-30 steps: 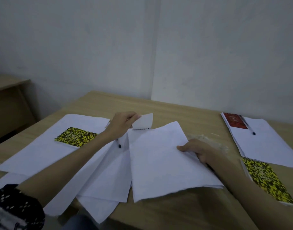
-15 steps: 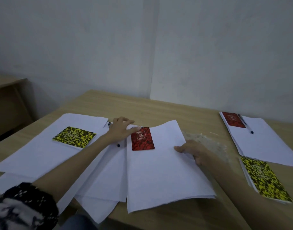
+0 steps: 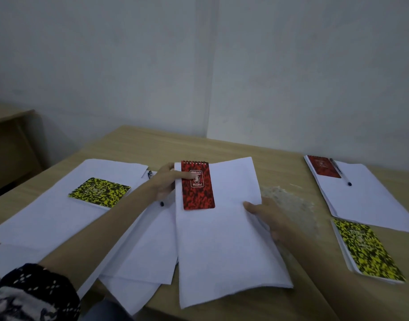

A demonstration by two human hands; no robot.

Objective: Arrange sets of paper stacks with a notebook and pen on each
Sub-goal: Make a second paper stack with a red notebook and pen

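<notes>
Red notebook [image 3: 197,184]: flat on the top left corner of the middle paper stack [image 3: 224,239].
Left hand [image 3: 167,184]: just left of that notebook, thumb lying across its cover, fingers under the stack's edge, pinching both.
Right hand [image 3: 267,215]: at the stack's right edge, gripping it.
Pen [image 3: 155,188]: mostly hidden beneath the left hand.
Table [image 3: 233,147]: wooden.
</notes>
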